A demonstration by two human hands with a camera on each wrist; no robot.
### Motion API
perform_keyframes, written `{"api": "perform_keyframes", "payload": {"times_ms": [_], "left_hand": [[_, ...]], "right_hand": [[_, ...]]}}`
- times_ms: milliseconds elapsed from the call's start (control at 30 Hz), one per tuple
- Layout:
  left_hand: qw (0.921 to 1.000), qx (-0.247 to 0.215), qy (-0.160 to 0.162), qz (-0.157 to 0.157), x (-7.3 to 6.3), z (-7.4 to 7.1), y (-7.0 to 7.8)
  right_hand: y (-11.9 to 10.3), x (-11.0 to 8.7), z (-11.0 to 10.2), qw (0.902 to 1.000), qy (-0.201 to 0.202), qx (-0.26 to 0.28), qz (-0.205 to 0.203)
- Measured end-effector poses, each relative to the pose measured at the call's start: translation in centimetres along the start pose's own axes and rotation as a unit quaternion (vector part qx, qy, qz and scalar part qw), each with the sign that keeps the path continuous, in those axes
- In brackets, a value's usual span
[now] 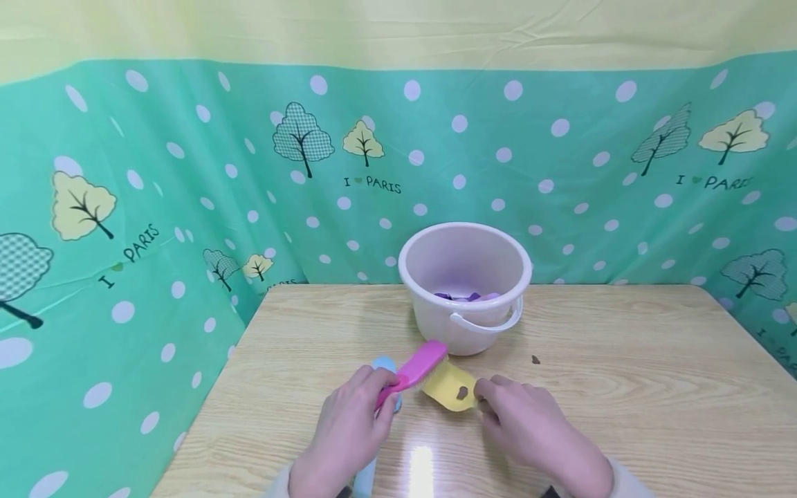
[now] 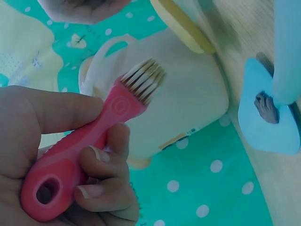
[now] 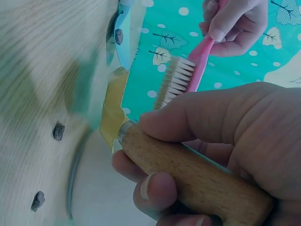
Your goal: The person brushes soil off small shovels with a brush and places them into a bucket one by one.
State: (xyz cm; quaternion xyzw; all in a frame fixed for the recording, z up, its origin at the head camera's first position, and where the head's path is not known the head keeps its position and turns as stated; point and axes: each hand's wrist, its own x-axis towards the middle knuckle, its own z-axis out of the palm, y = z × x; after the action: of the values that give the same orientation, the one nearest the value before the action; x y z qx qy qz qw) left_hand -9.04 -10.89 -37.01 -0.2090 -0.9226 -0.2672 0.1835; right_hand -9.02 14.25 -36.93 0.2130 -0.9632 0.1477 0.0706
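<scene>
My left hand (image 1: 351,423) grips a pink brush (image 1: 425,361) by its handle. The pale bristles (image 3: 175,80) point toward the yellow blade. In my right hand (image 1: 529,423) is a small trowel (image 1: 445,382) with a yellow blade and a wooden handle (image 3: 188,174). A brown lump (image 1: 462,393) shows against the yellow blade. Beneath my left hand lies a light blue shovel (image 1: 365,477) on the table, with a dark lump (image 2: 266,107) on its blade.
A pale bucket (image 1: 463,270) with its handle hanging down stands just beyond the brush, purple things (image 1: 467,297) inside. Another brown bit (image 1: 535,360) lies on the wooden table (image 1: 623,387). A green dotted curtain (image 1: 461,138) hangs behind and at both sides.
</scene>
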Motion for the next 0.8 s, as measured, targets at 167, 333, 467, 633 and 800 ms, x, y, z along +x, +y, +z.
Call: {"api": "perform_keyframes", "payload": {"times_ms": [167,333,467,633,800], "left_hand": [[0.9996,-0.016,0.005,0.022,-0.3,0.6,0.4],[0.9994,-0.015,-0.013,0.028,-0.4,1.0,0.7],[0.9994,-0.011,-0.02,0.026,-0.5,1.1,0.8],[0.9991,-0.012,-0.033,0.022,-0.7,1.1,1.0],[0.9987,-0.013,-0.035,0.035,-0.8,1.3,1.2]], "right_hand": [[0.1,-0.1,-0.1,1.0,0.004,0.003,0.0],[0.1,-0.1,-0.2,1.0,0.003,0.006,-0.002],[0.0,-0.1,-0.1,1.0,0.001,0.005,-0.007],[-0.1,0.0,0.1,0.9999,0.0,0.005,-0.016],[-0.2,0.0,0.2,0.9998,0.002,0.007,-0.016]]}}
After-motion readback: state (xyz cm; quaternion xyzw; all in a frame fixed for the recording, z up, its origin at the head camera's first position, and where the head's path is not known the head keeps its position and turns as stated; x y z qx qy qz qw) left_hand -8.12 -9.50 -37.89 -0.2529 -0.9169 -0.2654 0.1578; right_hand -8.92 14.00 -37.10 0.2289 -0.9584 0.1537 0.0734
